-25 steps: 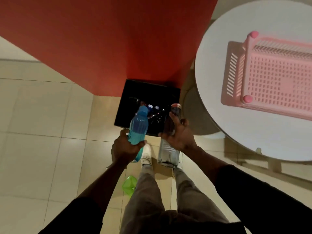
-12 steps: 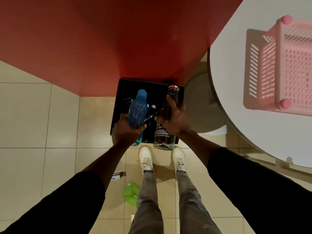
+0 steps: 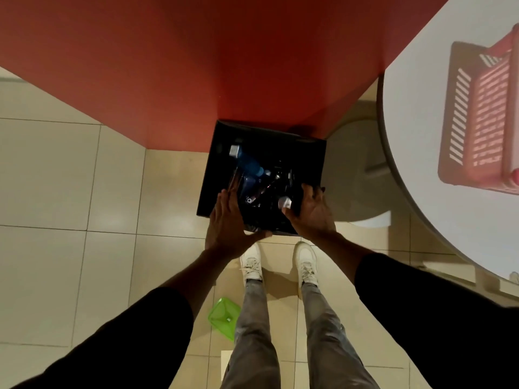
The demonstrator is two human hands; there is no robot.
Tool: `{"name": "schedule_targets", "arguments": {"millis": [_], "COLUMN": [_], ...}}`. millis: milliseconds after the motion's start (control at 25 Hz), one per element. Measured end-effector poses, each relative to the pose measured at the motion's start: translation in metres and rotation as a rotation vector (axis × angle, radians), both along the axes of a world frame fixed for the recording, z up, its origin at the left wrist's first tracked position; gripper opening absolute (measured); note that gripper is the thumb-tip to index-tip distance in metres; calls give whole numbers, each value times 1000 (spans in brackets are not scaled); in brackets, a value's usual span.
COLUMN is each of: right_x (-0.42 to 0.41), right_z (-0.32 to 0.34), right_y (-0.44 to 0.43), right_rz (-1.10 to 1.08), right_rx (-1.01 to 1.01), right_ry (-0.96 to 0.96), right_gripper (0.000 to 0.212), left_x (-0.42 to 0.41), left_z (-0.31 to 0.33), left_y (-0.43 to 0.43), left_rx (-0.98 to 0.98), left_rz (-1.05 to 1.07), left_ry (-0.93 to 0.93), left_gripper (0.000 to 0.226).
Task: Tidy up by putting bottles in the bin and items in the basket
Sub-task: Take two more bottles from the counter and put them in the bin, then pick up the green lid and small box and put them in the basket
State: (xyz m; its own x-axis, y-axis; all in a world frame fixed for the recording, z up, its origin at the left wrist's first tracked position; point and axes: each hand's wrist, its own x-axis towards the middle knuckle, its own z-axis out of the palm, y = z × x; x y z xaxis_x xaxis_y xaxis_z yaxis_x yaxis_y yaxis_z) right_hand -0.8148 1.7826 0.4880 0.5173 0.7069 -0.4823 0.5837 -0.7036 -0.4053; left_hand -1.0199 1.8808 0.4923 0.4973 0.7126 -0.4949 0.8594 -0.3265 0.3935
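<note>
Bottles [image 3: 250, 167] lie jumbled in the black bin [image 3: 309, 153] on the floor against the red wall [image 3: 224, 66]; their labels are too dark to read. Left hand [image 3: 229, 223] and right hand [image 3: 313, 211] hover spread and empty over the bin's near edge.

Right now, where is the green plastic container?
In the head view, the green plastic container lies on the tiled floor, beside the person's left leg.
</note>
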Motion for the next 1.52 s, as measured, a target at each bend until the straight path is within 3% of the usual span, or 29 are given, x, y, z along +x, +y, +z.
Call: {"name": "schedule_targets", "arguments": {"millis": [160, 400, 840, 1520], "right_x": [-18, -30, -24, -94], "right_z": [20, 61, 118, 121], "right_y": [-19, -59, -103, -172], "right_rz": [140, 270, 710, 1229], "right_rx": [-27, -38, -6, -14], "right_ry": [-28, -36, -99, -155], "right_gripper": [82, 87, 85, 87], "left_x": [-14, -18, -31, -92], "left_z": [12, 60, 118, 115], "left_y": [-26, -66, -170, -366], "left_rx": [40, 56, 169, 12], "left_rz": [-204, -203, 138, 618], "left_ry": [71, 113, 192, 197], "left_gripper": [137, 126, 120, 117]}}
